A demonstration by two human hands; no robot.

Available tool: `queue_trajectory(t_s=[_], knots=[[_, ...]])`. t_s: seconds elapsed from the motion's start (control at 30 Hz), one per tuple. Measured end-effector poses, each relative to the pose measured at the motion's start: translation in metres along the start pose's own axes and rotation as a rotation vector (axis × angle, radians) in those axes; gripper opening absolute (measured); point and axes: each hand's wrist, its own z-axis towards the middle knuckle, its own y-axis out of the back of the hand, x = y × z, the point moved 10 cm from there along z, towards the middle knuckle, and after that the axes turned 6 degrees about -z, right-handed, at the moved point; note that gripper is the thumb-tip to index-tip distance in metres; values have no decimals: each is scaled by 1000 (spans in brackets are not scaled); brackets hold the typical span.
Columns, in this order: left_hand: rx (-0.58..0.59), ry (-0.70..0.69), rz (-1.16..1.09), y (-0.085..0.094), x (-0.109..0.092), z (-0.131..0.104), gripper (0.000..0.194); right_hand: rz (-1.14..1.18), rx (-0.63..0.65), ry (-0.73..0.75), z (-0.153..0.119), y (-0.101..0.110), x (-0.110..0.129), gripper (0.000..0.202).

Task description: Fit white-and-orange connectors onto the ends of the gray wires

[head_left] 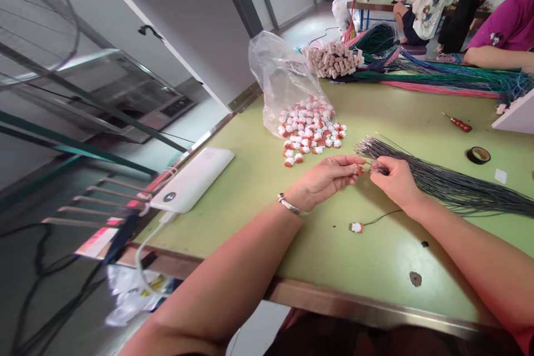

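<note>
Left hand (334,177) pinches one plug (359,169); right hand (395,181) grips wires (379,168). Near the front edge of the surface (308,256): one wired plug (356,227). Left edge: one power bank (202,172), display (169,197) unreadable.

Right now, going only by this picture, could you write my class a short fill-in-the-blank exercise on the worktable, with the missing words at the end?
1. The person's ____ hand, with a bracelet at its wrist, holds a small connector.
2. The roll of tape on the table is coloured ____.
3. The small pointed tool has a ____ handle.
4. As pictured, the clear plastic bag stands to the ____ of the white device.

Missing words: left; black; red; right.
</note>
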Motion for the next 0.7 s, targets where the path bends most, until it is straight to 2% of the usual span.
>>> queue_trajectory(t_s=[0.27, 0.7], knots=[[-15, -18, 40, 2, -3, 0, 14, 40, -15, 5, -1, 6, 6, 11], [-54, -82, 240, 2, -8, -2, 20, -128, 4, 26, -1, 2, 6, 16]])
